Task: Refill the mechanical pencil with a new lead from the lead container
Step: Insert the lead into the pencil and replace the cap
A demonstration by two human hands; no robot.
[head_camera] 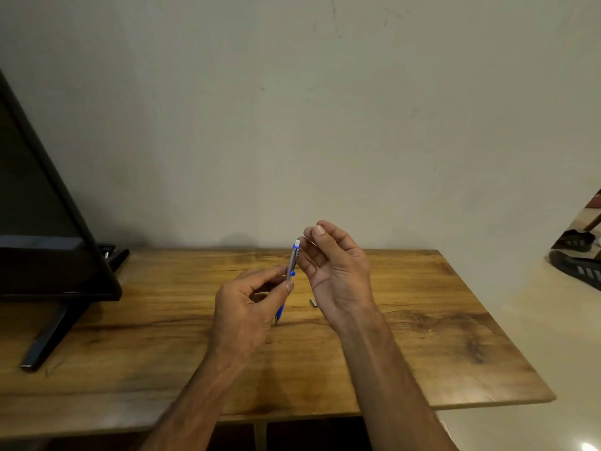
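Left hand grips silver-blue mechanical pencil, white eraser up

The pencil at centre is silver-grey with blue trim and a white end. The table is honey-brown wood with dark grain streaks. The screen at left is black; the wall is pale grey-green.
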